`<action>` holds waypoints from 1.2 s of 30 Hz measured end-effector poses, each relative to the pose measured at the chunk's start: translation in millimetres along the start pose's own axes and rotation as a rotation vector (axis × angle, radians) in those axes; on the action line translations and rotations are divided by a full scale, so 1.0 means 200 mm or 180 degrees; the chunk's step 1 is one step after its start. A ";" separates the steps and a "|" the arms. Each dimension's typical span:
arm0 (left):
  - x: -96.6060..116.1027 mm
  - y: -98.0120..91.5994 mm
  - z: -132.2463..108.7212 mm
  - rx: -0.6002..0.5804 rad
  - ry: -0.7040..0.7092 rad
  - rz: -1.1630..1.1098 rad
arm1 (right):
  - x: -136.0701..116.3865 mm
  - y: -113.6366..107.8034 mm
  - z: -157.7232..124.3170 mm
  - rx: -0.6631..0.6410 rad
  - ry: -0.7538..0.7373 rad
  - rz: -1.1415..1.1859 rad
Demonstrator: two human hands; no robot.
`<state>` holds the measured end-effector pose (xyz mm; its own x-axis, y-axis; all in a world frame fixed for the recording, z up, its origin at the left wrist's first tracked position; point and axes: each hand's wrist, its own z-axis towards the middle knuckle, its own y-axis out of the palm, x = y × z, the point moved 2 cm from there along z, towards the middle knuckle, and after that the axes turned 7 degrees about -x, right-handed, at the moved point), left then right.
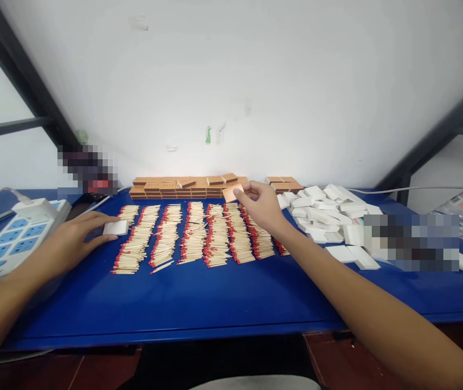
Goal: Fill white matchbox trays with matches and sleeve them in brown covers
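My left hand pinches a small white matchbox tray between thumb and fingers, at the left end of the matches. My right hand is closed on an orange-brown matchbox sleeve, held tilted above the far ends of the middle rows. Several rows of loose red-tipped matches lie on the blue table between my hands. My right hand and forearm partly cover the rows farthest right. Behind the rows, orange-brown matchboxes are stacked along the wall.
A heap of white trays lies right of the matches. More matchboxes stand behind my right hand. On the left is a white power strip with a plug and cable. The blue table has its front edge near me. Two blurred-out patches hide objects.
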<state>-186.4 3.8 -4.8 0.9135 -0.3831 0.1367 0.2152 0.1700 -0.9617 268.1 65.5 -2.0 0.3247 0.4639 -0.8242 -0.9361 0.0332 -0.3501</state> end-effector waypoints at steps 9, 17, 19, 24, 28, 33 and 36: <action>0.01 -0.04 -0.01 0.0077 -0.0067 0.0058 | 0.00 0.00 0.00 -0.0003 0.0000 -0.0054; 0.04 -0.09 -0.01 0.0276 -0.0188 0.0132 | 0.00 0.00 0.00 -0.0001 -0.0015 -0.0068; 0.05 -0.11 0.00 0.0324 -0.0225 0.0124 | 0.00 0.00 0.00 -0.0016 -0.0009 -0.0058; 0.12 -0.14 0.04 0.0430 -0.0382 -0.0053 | 0.00 0.00 0.00 -0.0027 -0.0037 -0.0078; 0.21 -0.16 0.04 0.0435 -0.0383 -0.0229 | 0.00 0.00 0.01 -0.0036 -0.0022 -0.0034; 0.31 -0.19 0.04 0.0453 -0.0399 -0.0315 | -0.01 0.00 0.00 -0.0085 -0.0028 -0.0029; 0.36 -0.21 0.06 0.0547 -0.0263 -0.0374 | -0.01 0.00 0.00 -0.0080 -0.0021 -0.0087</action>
<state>-125.8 -20.0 48.6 0.9024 -0.3350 0.2712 0.3710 0.2836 -0.8843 266.9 64.0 0.1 0.3492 0.4691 -0.8112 -0.9232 0.0239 -0.3836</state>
